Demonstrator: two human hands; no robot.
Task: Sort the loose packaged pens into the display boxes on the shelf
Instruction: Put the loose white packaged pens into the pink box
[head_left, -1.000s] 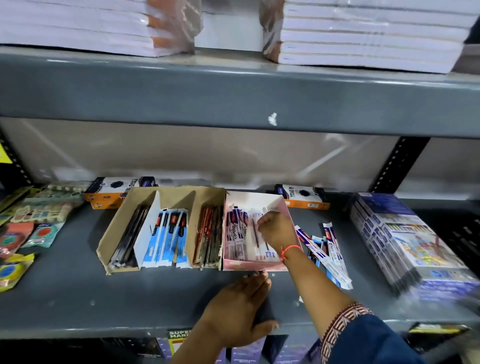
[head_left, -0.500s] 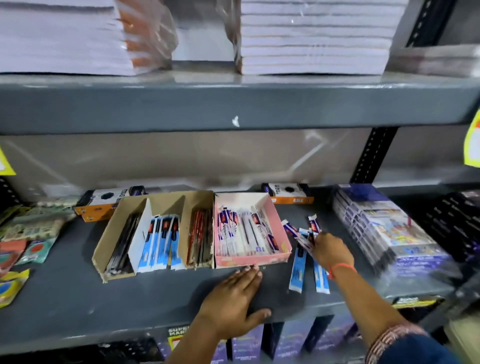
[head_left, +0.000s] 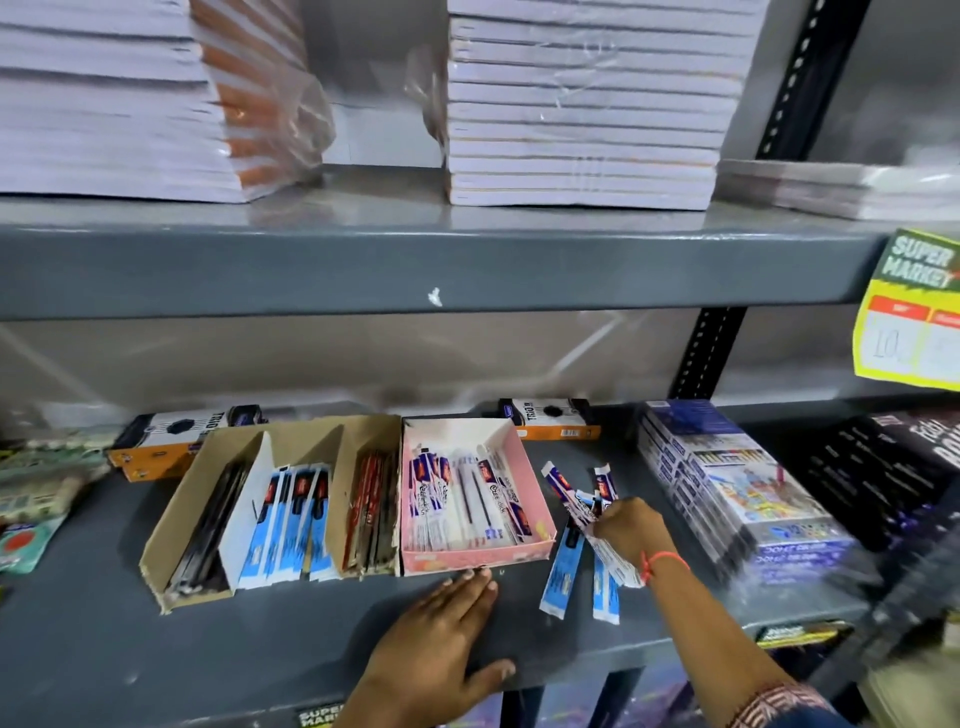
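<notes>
The right hand is closed on a few white-and-navy pen packs, which fan up-left out of the fist, w/ one tail going down under the wrist. Two blue pen packs lie loose on the shelf just below-left of this hand, their long axis running front to back. The pink box, w/ same navy packs inside, is just left of the right hand; the brown divided box w/ blue packs is further left. The left hand lies flat, fingers apart, holding nothing, its fingertips at the pink box's front edge. I judge the held packs go left into the pink box, the right hand being nearer.
</notes>
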